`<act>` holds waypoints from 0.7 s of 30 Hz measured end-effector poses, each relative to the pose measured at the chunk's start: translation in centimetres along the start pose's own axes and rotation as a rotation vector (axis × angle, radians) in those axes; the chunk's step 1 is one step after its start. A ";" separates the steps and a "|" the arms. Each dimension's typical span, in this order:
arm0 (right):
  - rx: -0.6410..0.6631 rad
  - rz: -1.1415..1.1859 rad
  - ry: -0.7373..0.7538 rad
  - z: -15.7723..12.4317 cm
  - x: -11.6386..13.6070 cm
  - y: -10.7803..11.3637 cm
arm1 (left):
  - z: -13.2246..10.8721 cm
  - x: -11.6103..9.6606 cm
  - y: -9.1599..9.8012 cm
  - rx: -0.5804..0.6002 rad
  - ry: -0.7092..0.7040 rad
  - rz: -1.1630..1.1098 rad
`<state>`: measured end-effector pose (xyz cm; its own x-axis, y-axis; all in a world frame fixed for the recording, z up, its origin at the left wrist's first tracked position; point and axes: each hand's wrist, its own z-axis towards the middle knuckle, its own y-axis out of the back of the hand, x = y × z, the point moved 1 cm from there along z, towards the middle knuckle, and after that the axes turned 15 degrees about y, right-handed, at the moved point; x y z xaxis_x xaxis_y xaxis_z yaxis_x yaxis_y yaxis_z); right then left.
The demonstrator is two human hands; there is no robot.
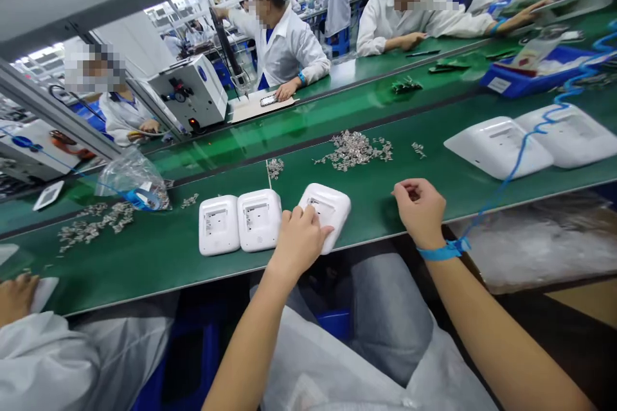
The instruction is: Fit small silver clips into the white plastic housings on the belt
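Note:
My left hand [299, 241] rests on a white plastic housing [333, 204], its fingers at the recessed compartment and its thumb on the housing's face. This housing lies tilted near the bench's front edge. Just left of it, two similar white housings [219, 225] lie side by side, recesses facing up. To the right, my right hand [421, 205] is curled with fingertips pinched together over the green bench; whatever it may hold is hidden. A blue wrist strap [441, 250] circles my right wrist. Beyond both hands lies a pile of small metal parts [354, 149].
Two more white housings [501, 146] overlap at right, crossed by a coiled blue cord [523, 148]. Behind them stands a blue tray [523, 80]. A plastic bag [132, 176] and scattered metal parts [99, 221] lie left. A neighbour's hand [18, 295] is at lower left; co-workers sit opposite.

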<state>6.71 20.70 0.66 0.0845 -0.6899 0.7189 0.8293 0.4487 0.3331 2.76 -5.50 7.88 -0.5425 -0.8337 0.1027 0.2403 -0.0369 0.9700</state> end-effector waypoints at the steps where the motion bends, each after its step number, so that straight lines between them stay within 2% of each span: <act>1: 0.013 -0.002 0.002 0.0 0.0 -0.1 | -0.1 -0.3 0.0 -0.009 0.060 0.020; 4: 0.078 -0.021 0.046 -0.1 0.1 -0.2 | 0.1 -1.0 -0.4 -0.053 0.235 -0.021; 6: 0.105 -0.037 0.057 -0.2 -0.1 -0.1 | 0.2 -0.5 -0.6 -0.125 0.310 -0.115; 8: 0.112 -0.044 0.058 -0.3 -0.4 0.0 | -0.1 1.1 -0.7 -0.273 0.443 -0.177; 10: 0.074 -0.043 0.072 -0.4 -0.2 0.2 | -0.8 3.6 -0.7 -0.427 0.705 -0.163; 11: 0.038 -0.044 0.101 -0.5 0.3 0.3 | -1.3 5.1 -0.7 -0.460 0.856 -0.139; 12: 0.003 -0.041 0.154 -0.7 1.2 0.3 | -1.8 6.4 -0.8 -0.442 0.978 -0.123; 14: 0.004 0.003 0.338 -1.4 4.1 -0.1 | -2.6 8.6 -1.1 -0.301 1.113 -0.137; 16: 0.176 0.107 0.596 -2.8 7.9 -1.1 | -3.2 9.8 -1.4 -0.168 1.157 -0.166; 18: 0.424 0.165 0.832 -4.6 11.4 -2.6 | -3.7 10.0 -1.5 -0.121 1.183 -0.174; 19: 0.519 0.157 0.909 -5.6 12.7 -3.3 | -4.0 9.8 -1.5 -0.119 1.194 -0.170; 21: 0.620 0.107 0.962 -7.2 14.3 -4.2 | -4.8 9.4 -1.3 -0.102 1.207 -0.163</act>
<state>8.39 4.87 5.15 0.7461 -0.6601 0.0865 0.4010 0.5493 0.7331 1.20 -15.95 6.51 0.5102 -0.7896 -0.3410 0.3303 -0.1862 0.9253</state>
